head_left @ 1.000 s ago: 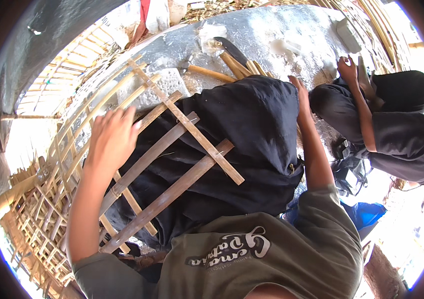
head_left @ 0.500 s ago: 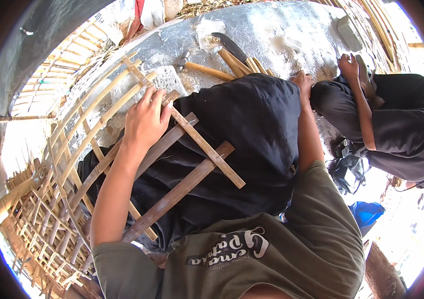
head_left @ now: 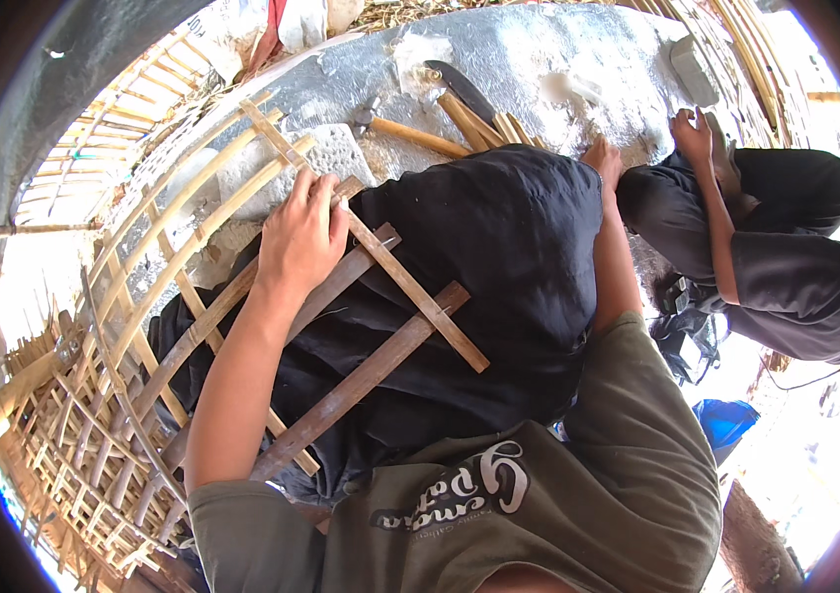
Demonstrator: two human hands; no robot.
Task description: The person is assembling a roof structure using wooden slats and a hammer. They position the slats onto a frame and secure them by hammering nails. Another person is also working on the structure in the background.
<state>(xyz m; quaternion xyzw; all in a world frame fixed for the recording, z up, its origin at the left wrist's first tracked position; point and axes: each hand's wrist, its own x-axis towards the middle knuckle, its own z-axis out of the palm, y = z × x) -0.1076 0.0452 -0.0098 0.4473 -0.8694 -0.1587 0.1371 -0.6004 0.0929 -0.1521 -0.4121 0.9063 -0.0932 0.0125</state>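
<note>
Across my lap lies a bamboo lattice [head_left: 341, 407] of crossed slats, its left end running down to the lower left. My left hand [head_left: 303, 232] is closed on the lattice near its upper edge, thumb and fingers around a cross slat [head_left: 420, 296]. That slat slants over the ends of darker slats on the black trousers. Beyond my right knee, my right hand [head_left: 602, 162] reaches down to the grey floor; its fingers are partly hidden, and whether they hold anything does not show. A hammer [head_left: 410, 135] with a wooden handle lies past my knees.
A dark curved blade [head_left: 462, 89] and several bamboo pieces [head_left: 469, 124] lie beside the hammer. Next to the left hand is a pale stone block [head_left: 336, 158]. Another person [head_left: 786, 237] sits close on the right. A grey block [head_left: 694, 69] and long bamboo poles [head_left: 751, 59] are farther back.
My left hand and the lattice have shifted slightly to the right and toward me. The right hand stays near the same spot on the floor, its fingers slightly moved.
</note>
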